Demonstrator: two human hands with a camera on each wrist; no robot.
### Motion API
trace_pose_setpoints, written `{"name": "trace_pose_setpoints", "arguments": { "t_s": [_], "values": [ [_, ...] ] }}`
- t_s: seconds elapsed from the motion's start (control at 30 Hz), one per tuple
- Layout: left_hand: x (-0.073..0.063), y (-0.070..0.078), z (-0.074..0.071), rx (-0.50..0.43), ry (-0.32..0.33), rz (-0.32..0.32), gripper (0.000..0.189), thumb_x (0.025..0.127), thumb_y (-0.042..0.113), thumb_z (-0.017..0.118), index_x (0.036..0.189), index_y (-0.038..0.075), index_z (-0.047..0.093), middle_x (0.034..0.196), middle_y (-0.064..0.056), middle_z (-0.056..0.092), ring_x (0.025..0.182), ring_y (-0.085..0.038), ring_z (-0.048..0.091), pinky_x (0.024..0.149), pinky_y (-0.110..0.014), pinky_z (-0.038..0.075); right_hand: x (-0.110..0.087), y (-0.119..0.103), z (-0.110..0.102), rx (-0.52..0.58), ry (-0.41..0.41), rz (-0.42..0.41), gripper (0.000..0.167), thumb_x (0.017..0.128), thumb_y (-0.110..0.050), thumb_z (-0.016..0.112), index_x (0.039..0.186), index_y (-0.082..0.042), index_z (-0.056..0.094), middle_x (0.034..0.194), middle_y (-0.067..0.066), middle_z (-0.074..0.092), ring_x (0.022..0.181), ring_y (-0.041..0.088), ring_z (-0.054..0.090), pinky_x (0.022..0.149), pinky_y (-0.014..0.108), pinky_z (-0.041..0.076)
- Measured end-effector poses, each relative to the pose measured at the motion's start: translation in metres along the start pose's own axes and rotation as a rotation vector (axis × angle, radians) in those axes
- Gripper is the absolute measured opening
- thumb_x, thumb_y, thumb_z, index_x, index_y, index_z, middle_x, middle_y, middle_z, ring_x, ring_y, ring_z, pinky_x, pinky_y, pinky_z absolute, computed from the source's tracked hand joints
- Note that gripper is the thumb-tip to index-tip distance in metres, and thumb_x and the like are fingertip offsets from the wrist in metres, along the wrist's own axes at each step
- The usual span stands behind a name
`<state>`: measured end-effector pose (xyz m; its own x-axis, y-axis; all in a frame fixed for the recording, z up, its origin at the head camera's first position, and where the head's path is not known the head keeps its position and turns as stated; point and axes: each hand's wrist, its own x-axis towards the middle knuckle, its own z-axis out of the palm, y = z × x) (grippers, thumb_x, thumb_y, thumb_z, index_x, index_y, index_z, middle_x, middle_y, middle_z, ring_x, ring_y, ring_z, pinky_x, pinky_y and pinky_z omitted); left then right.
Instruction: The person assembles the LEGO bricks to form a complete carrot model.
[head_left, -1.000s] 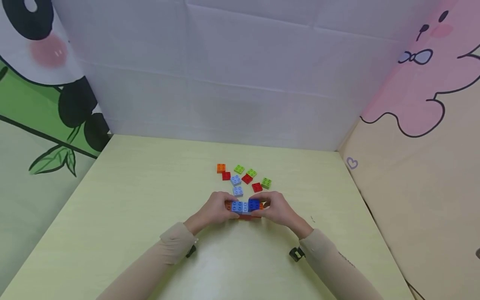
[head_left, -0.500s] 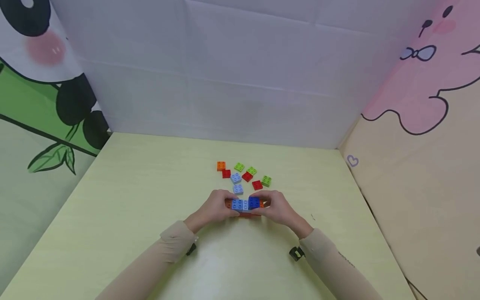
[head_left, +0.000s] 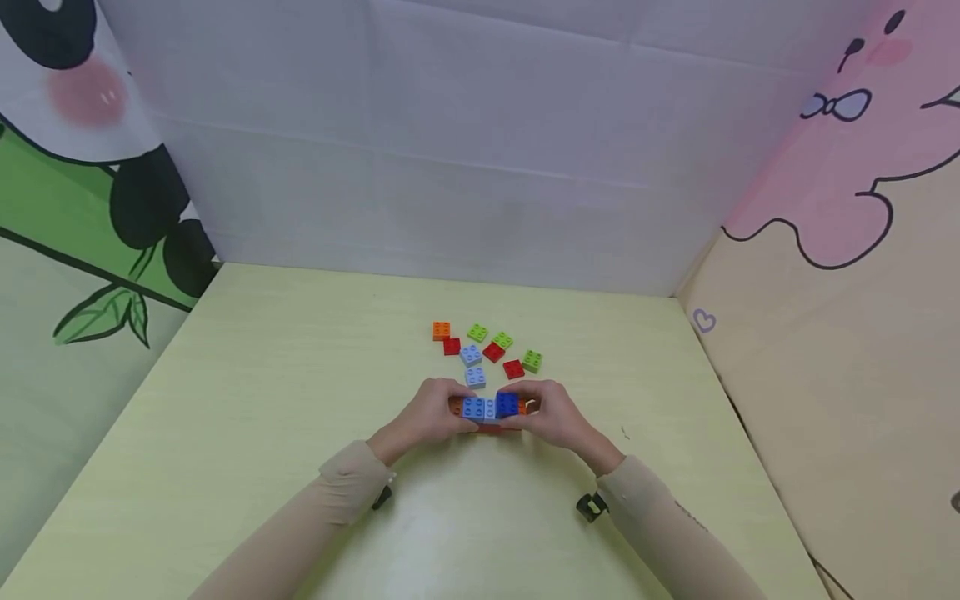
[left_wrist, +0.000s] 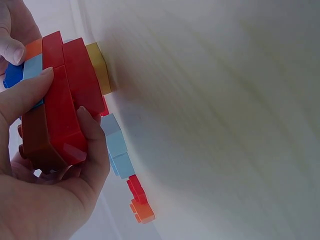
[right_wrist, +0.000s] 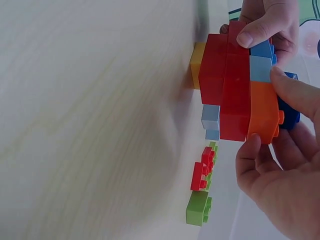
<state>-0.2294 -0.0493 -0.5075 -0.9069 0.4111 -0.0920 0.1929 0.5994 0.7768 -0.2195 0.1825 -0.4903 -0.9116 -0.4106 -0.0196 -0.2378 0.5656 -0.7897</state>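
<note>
Both hands hold a stack of toy building bricks low over the table's middle. From the bottom up it has a yellow brick [right_wrist: 197, 65], a red layer [right_wrist: 214, 72], a wider red layer [left_wrist: 64, 112], then a row with a brown brick [left_wrist: 39, 137], light blue bricks [head_left: 473, 408] and an orange brick [right_wrist: 263, 111]. A dark blue brick [head_left: 507, 404] sits on top at the right. My left hand [head_left: 435, 412] grips the brown end, thumb on the red side. My right hand [head_left: 553, 415] pinches the dark blue brick, with a fingertip touching the orange brick's end.
Loose bricks lie on the table [head_left: 300, 375] just beyond the stack: an orange brick [head_left: 442, 331], several red bricks [head_left: 513, 369], light blue bricks [head_left: 476, 377] and green bricks [head_left: 532, 361]. A pale wall [head_left: 450, 167] closes off the back, with painted panels at both sides.
Both hands keep the same hold on the stack, and the dark blue brick stays at its right end. The head view has shifted slightly.
</note>
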Motion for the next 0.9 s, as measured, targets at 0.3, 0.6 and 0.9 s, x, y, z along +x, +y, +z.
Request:
{"name": "trace_pose_setpoints", "arguments": {
  "t_s": [0.3, 0.6, 0.9],
  "values": [
    [-0.0006, 0.0002, -0.0017, 0.002, -0.011, 0.003, 0.039, 0.076, 0.019, 0.082, 0.112, 0.010, 0.070, 0.103, 0.000, 0.059, 0.095, -0.019, 0.050, 0.084, -0.036, 0.044, -0.0021, -0.0035, 0.0029, -0.013, 0.018, 0.026, 0.041, 0.077, -0.025, 0.082, 0.115, -0.019, 0.069, 0.107, -0.007, 0.063, 0.088, 0.017, 0.057, 0.074, 0.030, 0.051],
    [0.0001, -0.0018, -0.0008, -0.005, -0.010, 0.031, 0.038, 0.076, 0.018, 0.083, 0.111, 0.009, 0.071, 0.100, 0.001, 0.060, 0.093, -0.019, 0.051, 0.083, -0.035, 0.044, -0.0008, -0.0065, 0.0026, -0.061, 0.007, 0.039, 0.039, 0.078, -0.024, 0.081, 0.114, -0.017, 0.069, 0.102, -0.006, 0.062, 0.085, 0.018, 0.056, 0.071, 0.031, 0.050],
    [0.0022, -0.0061, -0.0003, -0.002, -0.007, 0.055, 0.038, 0.076, 0.019, 0.082, 0.111, 0.010, 0.071, 0.100, 0.002, 0.060, 0.094, -0.019, 0.050, 0.083, -0.035, 0.043, 0.0006, -0.0094, 0.0043, -0.067, -0.004, 0.083, 0.038, 0.078, -0.022, 0.081, 0.114, -0.016, 0.069, 0.100, -0.005, 0.062, 0.083, 0.018, 0.055, 0.069, 0.031, 0.049]
  ]
}}
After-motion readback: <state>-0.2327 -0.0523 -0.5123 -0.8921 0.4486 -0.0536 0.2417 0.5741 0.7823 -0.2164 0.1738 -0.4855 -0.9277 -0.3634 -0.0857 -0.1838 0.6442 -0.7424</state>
